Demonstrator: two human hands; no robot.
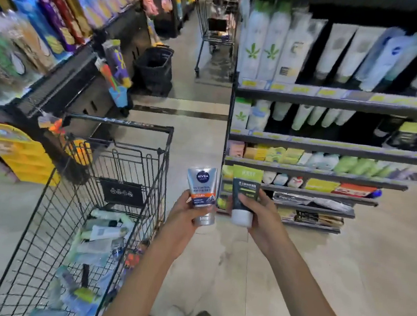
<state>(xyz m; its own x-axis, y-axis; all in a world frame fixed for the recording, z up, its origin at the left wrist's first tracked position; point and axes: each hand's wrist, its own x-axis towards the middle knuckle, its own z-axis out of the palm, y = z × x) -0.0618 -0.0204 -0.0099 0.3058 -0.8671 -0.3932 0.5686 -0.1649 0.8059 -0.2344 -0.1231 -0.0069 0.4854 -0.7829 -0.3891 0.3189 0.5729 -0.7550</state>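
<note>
My left hand [184, 210] grips a silver tube [202, 186] with a blue round logo and an orange band, cap down. Beside it, my right hand [261, 211] grips a dark tube [246, 187] with a light green top and a white cap, also cap down. Both tubes are held upright side by side in front of me, over the aisle floor. A black wire shopping cart [115, 164] stands just left of my hands, with several tubes and packets lying in its bottom.
Shelves of bottles and tubes [331, 144] rise on the right. Shelves with colourful packets [35, 39] line the left. Farther down the aisle stand a black basket [155, 68] and a second cart [217, 31]. Tiled floor runs between.
</note>
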